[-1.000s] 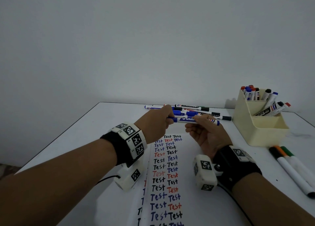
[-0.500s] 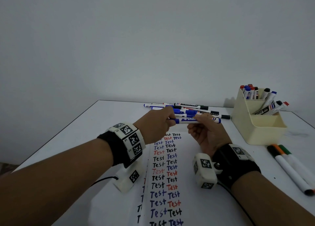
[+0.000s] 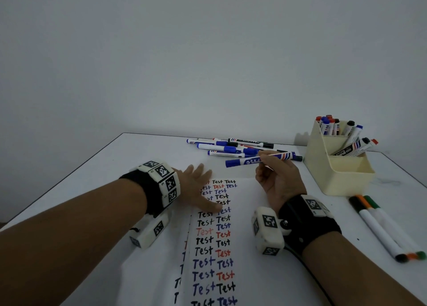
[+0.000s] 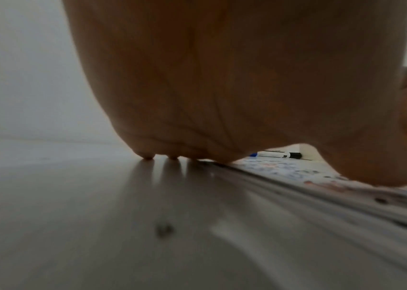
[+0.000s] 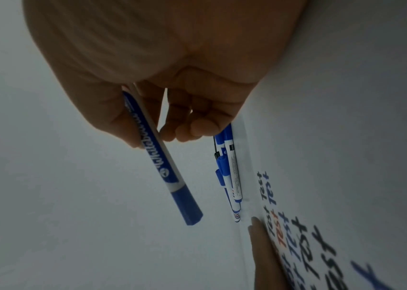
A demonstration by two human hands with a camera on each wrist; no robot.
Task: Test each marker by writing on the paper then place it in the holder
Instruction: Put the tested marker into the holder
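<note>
My right hand point(image 3: 263, 158) pinches a blue whiteboard marker point(image 3: 245, 161) above the top of the paper, level, with its blue cap on and pointing left. In the right wrist view the same marker point(image 5: 159, 159) runs between thumb and fingers. My left hand point(image 3: 199, 186) lies flat with straight fingers on the upper left of the paper point(image 3: 245, 248), which is covered in "Test" words in black, blue and red. The cream holder point(image 3: 342, 176) stands at the right, holding several markers.
Several loose markers point(image 3: 231, 146) lie at the table's far edge, behind the paper. Three white markers point(image 3: 381, 227) with black, orange and green ends lie right of my right wrist. A wall rises just behind the table.
My left hand let go of the marker's left end and came down flat onto the paper. My right hand still holds the marker, now slightly farther right.
</note>
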